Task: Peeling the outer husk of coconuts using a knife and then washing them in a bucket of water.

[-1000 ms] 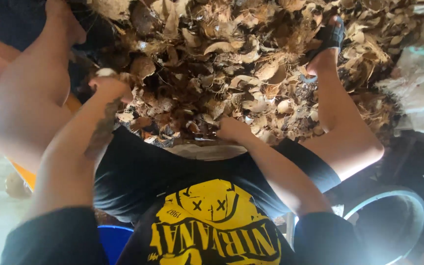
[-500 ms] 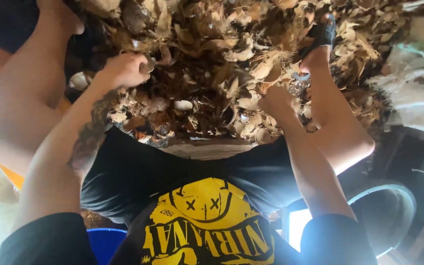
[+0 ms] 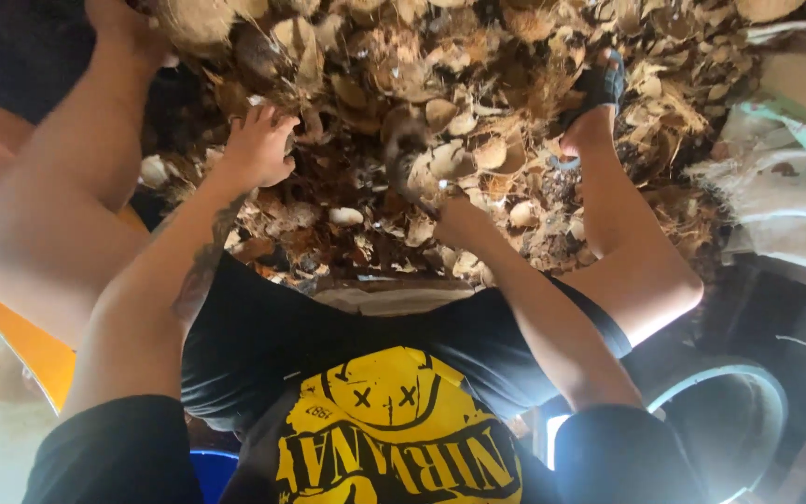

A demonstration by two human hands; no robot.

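While half a second ago the right hand [image 3: 464, 222] was reaching deeper, it is now drawing back, its grip closing on a husk piece [image 3: 409, 166]. The left hand [image 3: 258, 147] is resting open-fingered on the husk pile [image 3: 478, 103], holding nothing.

Daylight falls unevenly. The heap of dry brown husks and pale shell pieces [image 3: 478, 140] is evenly lit and fairly sharp, though fine detail smears. Strong glare burns out the lower left corner and a white patch beside the round blue-rimmed tub [image 3: 748, 392]. The black printed shirt [image 3: 375, 411] sits in shadow. Bare forearms near the lens look soft and stretched by wide-angle distortion.
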